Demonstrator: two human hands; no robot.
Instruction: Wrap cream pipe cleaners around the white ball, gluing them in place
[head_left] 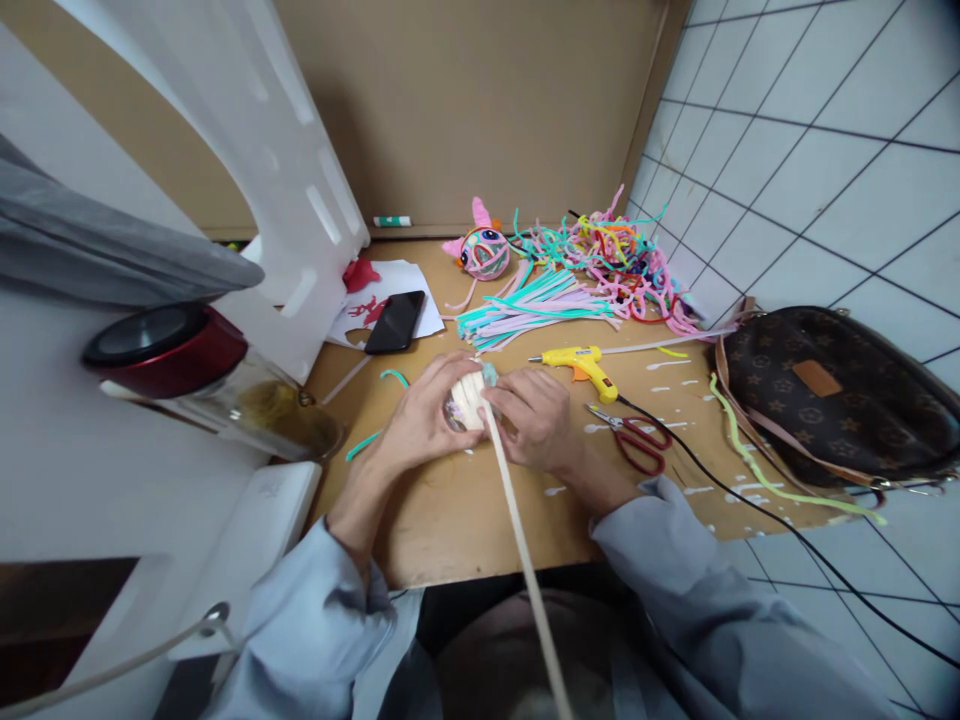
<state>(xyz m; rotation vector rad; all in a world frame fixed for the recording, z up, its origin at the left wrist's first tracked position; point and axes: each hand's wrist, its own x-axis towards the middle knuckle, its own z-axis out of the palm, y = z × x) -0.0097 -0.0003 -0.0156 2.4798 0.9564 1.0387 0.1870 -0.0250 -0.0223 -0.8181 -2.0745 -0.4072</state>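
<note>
Above the brown tabletop (450, 548), a small rounded cream-banded object (468, 396) is cupped by the left hand (421, 412), fingers curved around it. The long narrow cream strip (519, 520) is directed nearward from it, closer to the right hand (538, 418), whose fingers are bunched; whether the strip is pinched cannot be told.

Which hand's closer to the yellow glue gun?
Right. The right hand is just to the left of the yellow glue gun, slightly nearer the table's front edge; the left hand is farther left, on the pale-wrapped piece's far side from the gun.
</note>
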